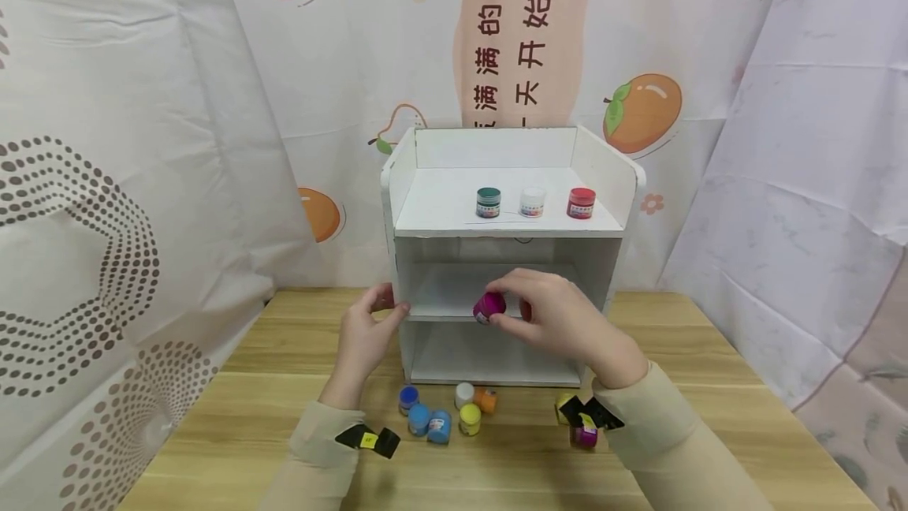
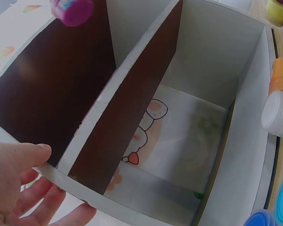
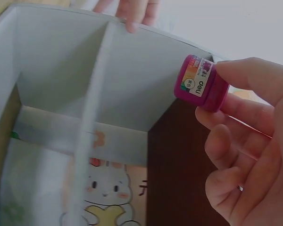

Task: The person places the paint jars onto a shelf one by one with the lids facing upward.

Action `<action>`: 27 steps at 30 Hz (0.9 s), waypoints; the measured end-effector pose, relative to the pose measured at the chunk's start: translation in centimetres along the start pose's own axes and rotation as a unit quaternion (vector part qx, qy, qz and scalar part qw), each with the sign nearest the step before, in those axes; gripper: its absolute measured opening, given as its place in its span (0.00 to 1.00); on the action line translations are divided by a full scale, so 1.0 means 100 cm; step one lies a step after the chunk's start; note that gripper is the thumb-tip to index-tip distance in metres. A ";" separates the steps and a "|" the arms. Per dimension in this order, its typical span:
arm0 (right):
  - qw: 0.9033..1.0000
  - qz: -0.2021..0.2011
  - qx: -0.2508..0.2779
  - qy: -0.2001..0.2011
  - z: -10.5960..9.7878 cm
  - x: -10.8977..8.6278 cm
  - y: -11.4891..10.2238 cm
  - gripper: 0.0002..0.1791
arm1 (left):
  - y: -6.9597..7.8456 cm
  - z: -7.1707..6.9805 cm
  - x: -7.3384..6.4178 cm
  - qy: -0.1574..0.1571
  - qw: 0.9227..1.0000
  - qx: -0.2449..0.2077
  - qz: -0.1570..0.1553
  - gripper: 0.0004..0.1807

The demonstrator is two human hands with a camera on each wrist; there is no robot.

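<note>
The right hand (image 1: 556, 314) pinches a magenta jar (image 1: 486, 307) in front of the white shelf (image 1: 440, 233); the left hand (image 1: 365, 333) grips the shelf's side edge at nine o'clock.

Twelve jars (image 1: 487, 307), one shelf unit (image 1: 443, 199), two hands (image 1: 546, 314)

On the table (image 1: 511, 475) stands a shelf (image 1: 496, 233), three jars (image 1: 532, 203) on top. Before it are six jars (image 1: 439, 427) at left, two (image 1: 585, 438) at right. My left fingers (image 1: 372, 296) hold its left side; before it, my right fingers (image 1: 514, 281) hold one jar (image 1: 485, 307).
</note>
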State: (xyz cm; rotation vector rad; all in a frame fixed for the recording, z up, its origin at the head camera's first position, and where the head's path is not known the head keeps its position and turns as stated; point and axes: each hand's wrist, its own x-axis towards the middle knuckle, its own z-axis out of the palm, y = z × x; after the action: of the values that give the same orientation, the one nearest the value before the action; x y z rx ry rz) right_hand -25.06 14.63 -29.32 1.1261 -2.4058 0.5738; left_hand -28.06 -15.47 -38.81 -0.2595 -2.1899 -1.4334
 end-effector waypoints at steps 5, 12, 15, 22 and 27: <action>1.000 -0.006 -0.006 0.010 -0.014 0.014 -0.005 0.18 | -0.002 -0.001 -0.001 0.003 1.000 0.004 -0.002 0.23; 1.000 -0.016 -0.008 0.019 -0.034 0.031 -0.011 0.20 | -0.004 0.000 -0.001 0.003 1.000 0.004 -0.003 0.22; 1.000 -0.020 -0.008 0.021 -0.039 0.038 -0.011 0.20 | -0.003 0.000 0.000 0.000 1.000 0.002 -0.002 0.22; 1.000 -0.010 0.005 0.017 -0.052 0.055 -0.016 0.19 | -0.003 0.000 0.000 0.001 1.000 0.003 -0.002 0.22; 0.999 -0.023 -0.003 0.026 -0.058 0.069 -0.015 0.18 | -0.003 0.001 0.001 0.000 1.000 0.004 0.004 0.21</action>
State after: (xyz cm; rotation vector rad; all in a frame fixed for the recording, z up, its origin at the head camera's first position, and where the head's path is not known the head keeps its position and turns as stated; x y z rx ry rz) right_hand -26.76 12.54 -20.59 1.1479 -2.3296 0.5742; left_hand -28.27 -15.55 -39.01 -0.2649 -2.1915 -1.4192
